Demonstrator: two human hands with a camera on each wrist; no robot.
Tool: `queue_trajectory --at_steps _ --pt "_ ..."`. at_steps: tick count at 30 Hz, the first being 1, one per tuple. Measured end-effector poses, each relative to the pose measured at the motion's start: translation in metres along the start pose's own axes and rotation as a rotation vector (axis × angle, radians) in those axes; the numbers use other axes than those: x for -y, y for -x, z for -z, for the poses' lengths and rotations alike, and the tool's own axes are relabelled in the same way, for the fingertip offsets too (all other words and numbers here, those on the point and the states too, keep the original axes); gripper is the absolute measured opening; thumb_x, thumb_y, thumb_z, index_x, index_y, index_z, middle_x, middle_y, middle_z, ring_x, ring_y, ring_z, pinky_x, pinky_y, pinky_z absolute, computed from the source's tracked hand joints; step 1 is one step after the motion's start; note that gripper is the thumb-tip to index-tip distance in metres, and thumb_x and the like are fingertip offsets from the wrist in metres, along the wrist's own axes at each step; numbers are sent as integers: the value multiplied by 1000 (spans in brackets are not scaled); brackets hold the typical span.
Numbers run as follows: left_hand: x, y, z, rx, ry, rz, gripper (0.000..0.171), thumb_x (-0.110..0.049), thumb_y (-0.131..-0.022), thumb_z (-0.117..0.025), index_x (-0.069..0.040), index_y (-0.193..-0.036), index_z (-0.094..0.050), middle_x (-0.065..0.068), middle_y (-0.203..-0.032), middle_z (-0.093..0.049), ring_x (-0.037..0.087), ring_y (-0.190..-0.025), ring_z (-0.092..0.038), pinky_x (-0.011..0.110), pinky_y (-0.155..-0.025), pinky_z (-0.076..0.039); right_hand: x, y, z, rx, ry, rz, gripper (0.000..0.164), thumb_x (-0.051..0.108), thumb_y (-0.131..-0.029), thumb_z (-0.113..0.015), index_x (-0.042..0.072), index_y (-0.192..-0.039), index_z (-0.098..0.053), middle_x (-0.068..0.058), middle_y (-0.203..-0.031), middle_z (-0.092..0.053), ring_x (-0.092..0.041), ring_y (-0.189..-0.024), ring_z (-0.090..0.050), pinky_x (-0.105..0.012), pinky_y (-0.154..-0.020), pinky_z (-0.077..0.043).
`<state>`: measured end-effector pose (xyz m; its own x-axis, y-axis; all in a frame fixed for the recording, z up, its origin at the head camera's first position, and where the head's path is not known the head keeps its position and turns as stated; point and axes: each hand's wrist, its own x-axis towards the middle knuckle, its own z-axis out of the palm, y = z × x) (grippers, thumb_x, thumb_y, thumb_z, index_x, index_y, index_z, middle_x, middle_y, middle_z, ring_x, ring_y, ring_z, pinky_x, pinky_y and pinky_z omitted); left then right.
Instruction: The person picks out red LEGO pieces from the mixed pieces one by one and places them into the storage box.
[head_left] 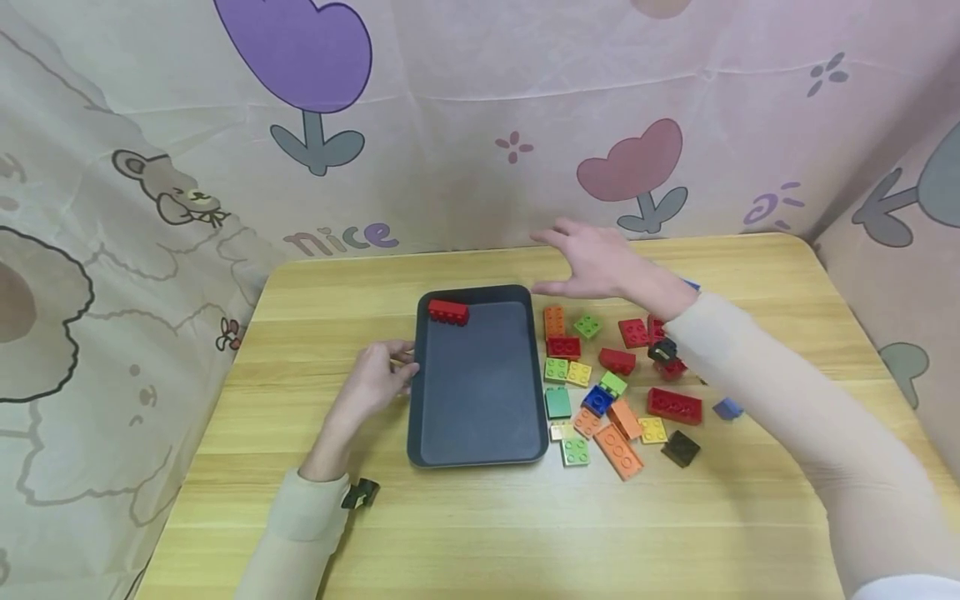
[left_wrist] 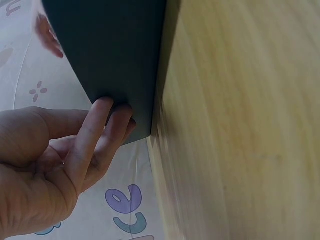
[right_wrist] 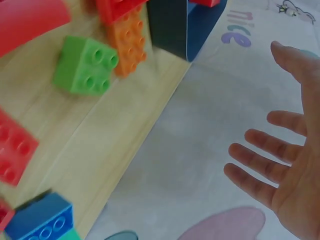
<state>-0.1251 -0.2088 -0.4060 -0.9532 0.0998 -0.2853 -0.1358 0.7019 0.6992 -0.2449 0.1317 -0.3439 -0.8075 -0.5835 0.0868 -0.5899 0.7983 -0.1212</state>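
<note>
A dark grey tray (head_left: 480,392) lies on the wooden table, with a long red brick (head_left: 448,312) inside at its back left corner. My left hand (head_left: 378,375) is at the tray's left side; in the left wrist view its fingertips (left_wrist: 102,102) touch the tray's outer wall (left_wrist: 115,55). My right hand (head_left: 588,258) hovers above the table's back edge, just right of the tray's far right corner. Its fingers are spread and hold nothing, as the right wrist view shows. Nearest below it are an orange brick (head_left: 553,321) and a green brick (head_left: 587,326).
Right of the tray lie several loose bricks, among them a long red brick (head_left: 675,406), a long orange brick (head_left: 618,452), a dark blue brick (head_left: 597,400) and a black brick (head_left: 681,448). The right forearm passes over some. A patterned cloth (head_left: 465,125) hangs behind the table.
</note>
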Motion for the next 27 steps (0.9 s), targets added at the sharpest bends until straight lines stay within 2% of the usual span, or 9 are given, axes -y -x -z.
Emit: queue_trajectory --at_steps 5,11,17,23,27 --pt "0 0 0 1 3 7 42 -4 -93 -61 3 -135 -53 19 -113 -64 17 -76 -67 34 -66 -62 -9 13 4 -11 -8 -21 87 75 -77 -59 22 -144 -46 -9 -133 -56 -31 -112 -60 -50 -80 -56" --pt "0 1 0 -1 -4 -1 43 -3 -93 -60 3 -135 -53 19 -113 -65 16 -74 -67 34 -66 -62 -14 25 8 14 -2 -65 95 87 -73 -46 25 -145 -45 -10 -137 -54 -34 -113 -60 -53 -77 -56" --pt "1 1 0 -1 -9 -5 42 -3 -93 -61 3 -134 -53 19 -112 -65 16 -73 -67 34 -65 -62 -21 31 9 18 -11 -77 89 79 -76 -56 24 -144 -46 -11 -138 -53 -35 -117 -57 -57 -84 -54" --pt "2 -1 0 0 3 -13 42 -3 -93 -60 4 -134 -53 20 -113 -64 16 -74 -67 34 -66 -62 -30 40 12 53 -28 -111 91 80 -75 -55 26 -147 -42 -13 -142 -50 -36 -127 -51 -62 -97 -48" --pt "2 0 0 -1 -1 -17 42 -3 -93 -60 3 -134 -53 19 -113 -65 16 -74 -67 34 -66 -62 -38 48 13 49 -34 -118 91 79 -75 -56 24 -146 -43 -13 -139 -52 -36 -125 -52 -59 -98 -48"
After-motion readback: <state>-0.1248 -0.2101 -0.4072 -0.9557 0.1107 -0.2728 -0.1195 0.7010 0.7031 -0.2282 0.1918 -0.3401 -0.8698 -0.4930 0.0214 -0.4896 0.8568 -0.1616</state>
